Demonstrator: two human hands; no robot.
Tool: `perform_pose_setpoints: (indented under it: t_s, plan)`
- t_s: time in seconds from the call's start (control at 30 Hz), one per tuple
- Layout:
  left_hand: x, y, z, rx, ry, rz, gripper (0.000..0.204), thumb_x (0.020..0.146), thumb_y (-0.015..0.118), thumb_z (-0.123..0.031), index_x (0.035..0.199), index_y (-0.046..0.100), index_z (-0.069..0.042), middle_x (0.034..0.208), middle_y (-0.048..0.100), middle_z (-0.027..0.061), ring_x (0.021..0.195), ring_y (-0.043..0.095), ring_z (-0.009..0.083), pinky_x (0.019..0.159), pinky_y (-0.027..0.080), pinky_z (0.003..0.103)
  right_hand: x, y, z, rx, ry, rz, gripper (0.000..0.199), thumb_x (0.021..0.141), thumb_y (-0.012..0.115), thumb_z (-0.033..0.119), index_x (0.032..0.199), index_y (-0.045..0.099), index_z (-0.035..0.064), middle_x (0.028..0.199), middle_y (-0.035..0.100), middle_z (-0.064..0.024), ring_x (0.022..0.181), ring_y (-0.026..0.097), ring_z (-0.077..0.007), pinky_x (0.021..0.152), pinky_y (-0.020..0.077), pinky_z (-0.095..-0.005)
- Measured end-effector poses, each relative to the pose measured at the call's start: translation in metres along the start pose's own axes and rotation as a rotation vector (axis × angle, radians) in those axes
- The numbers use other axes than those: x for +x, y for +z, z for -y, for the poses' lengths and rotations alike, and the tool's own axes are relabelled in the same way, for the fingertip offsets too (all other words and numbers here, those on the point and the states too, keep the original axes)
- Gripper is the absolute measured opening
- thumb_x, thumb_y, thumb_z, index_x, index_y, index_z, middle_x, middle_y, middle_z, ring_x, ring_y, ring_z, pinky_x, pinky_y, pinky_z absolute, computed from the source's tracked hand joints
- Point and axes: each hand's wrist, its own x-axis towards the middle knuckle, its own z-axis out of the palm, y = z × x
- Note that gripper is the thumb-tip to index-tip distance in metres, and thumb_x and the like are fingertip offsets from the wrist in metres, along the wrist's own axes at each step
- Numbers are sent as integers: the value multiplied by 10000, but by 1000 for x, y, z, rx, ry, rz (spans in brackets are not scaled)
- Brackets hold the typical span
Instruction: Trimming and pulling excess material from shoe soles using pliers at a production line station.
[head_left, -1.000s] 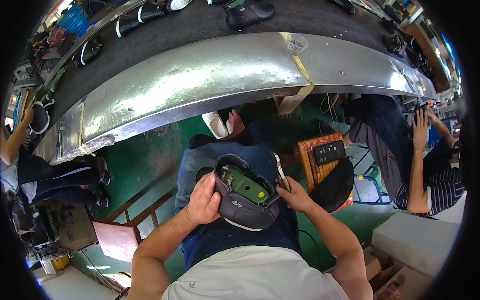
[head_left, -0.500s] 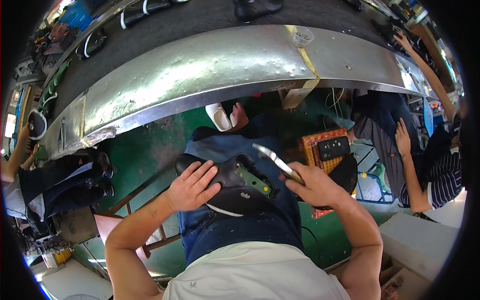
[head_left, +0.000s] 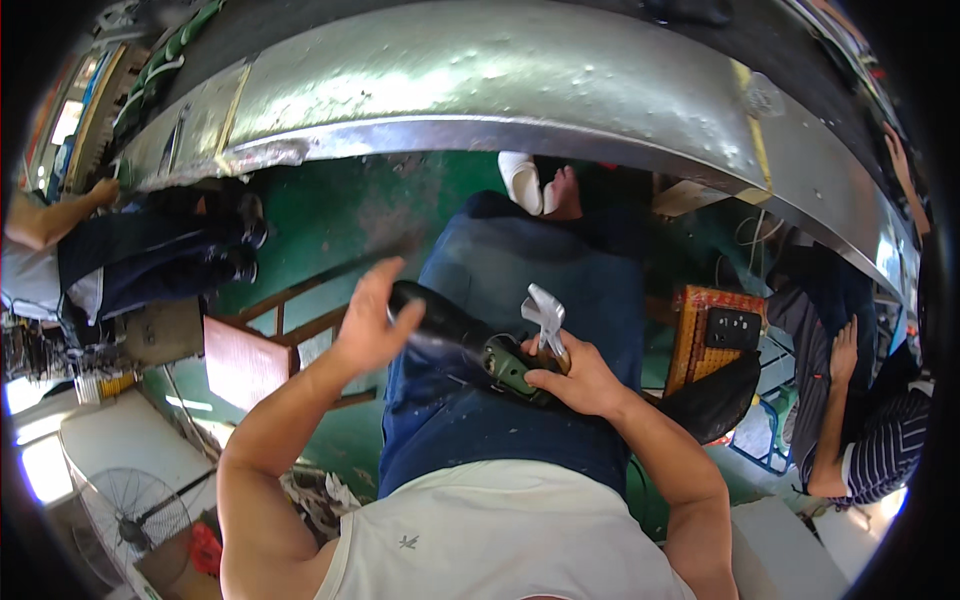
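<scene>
Across my lap lies a black shoe (head_left: 440, 325) on a green shoe last (head_left: 512, 368). Its toe points to the upper left and the last's open top faces my right side. My left hand (head_left: 370, 320) is raised at the toe end, blurred, fingers apart and holding nothing. In my right hand (head_left: 580, 378) is a hammer (head_left: 543, 308) with a silver metal head and a brownish handle, head upward. The right thumb lies against the heel end of the last; whether it also grips the last I cannot tell.
A metal-edged bench (head_left: 480, 95) runs across in front. To the right, a black phone-like object (head_left: 733, 328) lies on a woven seat (head_left: 690, 345). A co-worker in a striped sleeve (head_left: 885, 455) sits there; another (head_left: 100, 240) is at left. A fan (head_left: 130, 515) stands lower left.
My left hand has lifted off the shoe. The right hand has brought the hammer in to the last, its head now upright. The shoe has turned, and the whole view has shifted.
</scene>
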Motion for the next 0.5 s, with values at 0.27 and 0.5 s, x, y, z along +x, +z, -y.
perform_pose_setpoints:
  t_s: [0.27, 0.5]
  plan:
    - [6, 35, 15, -990, -693, 33, 588, 878, 822, -345, 1225, 596, 72, 1003, 684, 121, 916, 648, 172, 851, 540, 328, -8, -11, 32, -229, -50, 103, 315, 950, 707, 230, 1168, 593, 31, 1048, 734, -163, 944, 719, -361, 828, 548, -398]
    - [8, 31, 21, -929, -664, 100, 504, 879, 826, -331, 1148, 616, 39, 964, 670, 94, 876, 626, 153, 811, 531, 309, -41, -56, 90, -586, 59, 377, 372, 923, 655, 120, 1259, 570, -16, 999, 698, -208, 919, 672, -415, 800, 539, -483]
